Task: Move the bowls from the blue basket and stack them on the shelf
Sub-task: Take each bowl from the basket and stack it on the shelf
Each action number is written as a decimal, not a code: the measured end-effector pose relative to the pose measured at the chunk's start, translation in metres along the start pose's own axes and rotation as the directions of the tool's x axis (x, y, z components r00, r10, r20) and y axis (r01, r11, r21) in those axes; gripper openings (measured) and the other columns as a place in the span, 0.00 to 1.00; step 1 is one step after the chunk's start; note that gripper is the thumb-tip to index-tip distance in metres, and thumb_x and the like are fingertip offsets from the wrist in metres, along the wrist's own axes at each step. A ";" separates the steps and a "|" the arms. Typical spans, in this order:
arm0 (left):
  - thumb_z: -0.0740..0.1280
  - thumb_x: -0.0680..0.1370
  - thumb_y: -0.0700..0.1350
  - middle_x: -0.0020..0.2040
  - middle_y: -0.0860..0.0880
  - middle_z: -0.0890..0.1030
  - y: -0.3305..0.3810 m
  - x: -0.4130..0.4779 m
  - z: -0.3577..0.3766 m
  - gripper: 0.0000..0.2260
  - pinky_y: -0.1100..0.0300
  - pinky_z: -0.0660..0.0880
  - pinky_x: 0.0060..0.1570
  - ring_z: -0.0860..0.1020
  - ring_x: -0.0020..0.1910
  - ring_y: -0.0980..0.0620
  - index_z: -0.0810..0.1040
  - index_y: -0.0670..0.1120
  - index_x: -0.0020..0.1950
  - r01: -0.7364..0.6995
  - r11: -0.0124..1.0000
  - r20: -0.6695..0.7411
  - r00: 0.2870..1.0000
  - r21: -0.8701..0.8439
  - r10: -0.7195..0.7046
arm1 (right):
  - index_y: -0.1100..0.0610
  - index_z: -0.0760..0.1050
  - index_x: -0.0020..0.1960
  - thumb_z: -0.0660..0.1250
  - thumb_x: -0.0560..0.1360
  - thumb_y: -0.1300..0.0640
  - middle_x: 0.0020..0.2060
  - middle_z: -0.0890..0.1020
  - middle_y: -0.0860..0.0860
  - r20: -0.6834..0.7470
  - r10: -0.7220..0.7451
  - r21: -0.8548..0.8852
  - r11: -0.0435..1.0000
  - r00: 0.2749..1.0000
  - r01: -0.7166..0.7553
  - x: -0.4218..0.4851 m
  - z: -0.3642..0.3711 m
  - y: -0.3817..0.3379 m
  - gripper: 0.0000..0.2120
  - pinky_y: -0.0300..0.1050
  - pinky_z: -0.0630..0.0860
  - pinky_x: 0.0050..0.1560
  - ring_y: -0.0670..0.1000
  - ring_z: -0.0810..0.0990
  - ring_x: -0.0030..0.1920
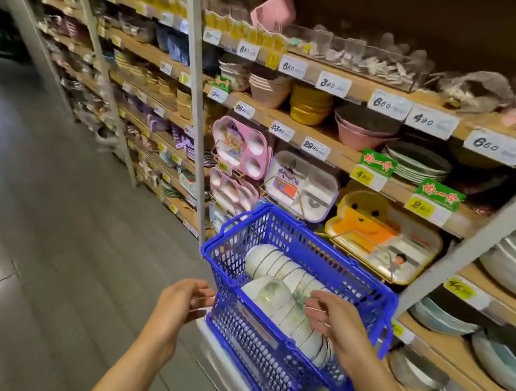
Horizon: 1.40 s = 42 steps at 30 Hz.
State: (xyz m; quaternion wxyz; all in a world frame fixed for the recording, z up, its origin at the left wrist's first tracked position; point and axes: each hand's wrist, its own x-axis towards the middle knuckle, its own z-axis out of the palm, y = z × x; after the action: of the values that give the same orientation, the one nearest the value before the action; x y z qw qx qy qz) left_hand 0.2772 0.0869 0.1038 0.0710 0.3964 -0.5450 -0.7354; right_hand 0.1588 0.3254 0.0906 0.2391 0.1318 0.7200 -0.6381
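A blue plastic basket (305, 248) stands tilted on a pale stand in front of the shelves. Two rows of white bowls (274, 268) with faint green prints lie on their sides inside it, nested together. My left hand (180, 303) hovers just off the basket's near-left rim, fingers loosely bent and holding nothing. My right hand (337, 326) hangs over the nearer row of bowls with its fingers bent down toward them; I cannot tell whether they touch. The wooden shelf (469, 357) at the right carries stacked plates and bowls.
Kids' divided trays, pink (242, 149) and yellow (373, 236), hang just behind the basket. Stacked bowls (310, 105) and price tags fill the higher shelves. White shelf posts (193, 99) rise close by. A grey tiled aisle floor (55, 237) runs along the left.
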 end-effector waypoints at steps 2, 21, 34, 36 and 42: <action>0.58 0.79 0.37 0.42 0.42 0.83 0.008 0.025 0.002 0.10 0.55 0.76 0.43 0.81 0.38 0.47 0.80 0.41 0.46 0.021 0.999 0.018 1.000 0.030 -0.021 | 0.59 0.80 0.47 0.62 0.80 0.59 0.39 0.83 0.53 -0.006 0.010 -0.011 1.000 1.000 -0.010 0.027 0.014 -0.003 0.08 0.45 0.77 0.41 0.50 0.81 0.38; 0.58 0.79 0.39 0.35 0.45 0.73 -0.013 0.282 0.102 0.10 0.59 0.65 0.34 0.69 0.34 0.50 0.71 0.45 0.38 0.009 0.668 0.277 0.906 0.744 -0.320 | 0.59 0.74 0.50 0.58 0.80 0.56 0.52 0.80 0.56 -0.141 0.161 -0.743 0.635 0.977 -0.212 0.229 0.107 0.033 0.09 0.48 0.75 0.52 0.59 0.79 0.57; 0.63 0.79 0.36 0.53 0.36 0.78 -0.118 0.352 0.120 0.11 0.51 0.78 0.51 0.79 0.53 0.39 0.76 0.32 0.59 -0.117 0.222 0.245 0.626 0.968 -0.740 | 0.59 0.77 0.61 0.60 0.76 0.62 0.62 0.76 0.59 -0.307 0.058 -0.878 0.367 0.950 -0.307 0.262 0.146 0.069 0.15 0.54 0.72 0.54 0.62 0.74 0.62; 0.62 0.79 0.35 0.61 0.35 0.78 -0.122 0.352 0.119 0.15 0.48 0.77 0.58 0.78 0.60 0.38 0.74 0.31 0.64 -0.206 0.202 0.288 0.647 0.957 -0.706 | 0.60 0.77 0.62 0.60 0.76 0.63 0.63 0.75 0.60 -0.331 0.076 -0.866 0.373 0.941 -0.334 0.264 0.146 0.069 0.16 0.55 0.71 0.57 0.62 0.73 0.64; 0.59 0.80 0.36 0.63 0.35 0.77 -0.125 0.352 0.118 0.15 0.50 0.74 0.59 0.76 0.62 0.38 0.74 0.33 0.65 -0.366 0.102 0.340 0.678 0.925 -0.652 | 0.62 0.72 0.67 0.59 0.78 0.63 0.68 0.72 0.60 -0.335 0.123 -0.861 0.363 0.934 -0.356 0.265 0.140 0.070 0.18 0.57 0.68 0.65 0.61 0.68 0.68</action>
State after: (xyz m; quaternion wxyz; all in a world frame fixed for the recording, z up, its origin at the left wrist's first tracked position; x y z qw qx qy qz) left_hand 0.0028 0.0359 -0.1706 -0.5097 0.0766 -0.8142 -0.2674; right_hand -0.0072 0.1678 -0.1147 0.2839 0.1513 0.9434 -0.0809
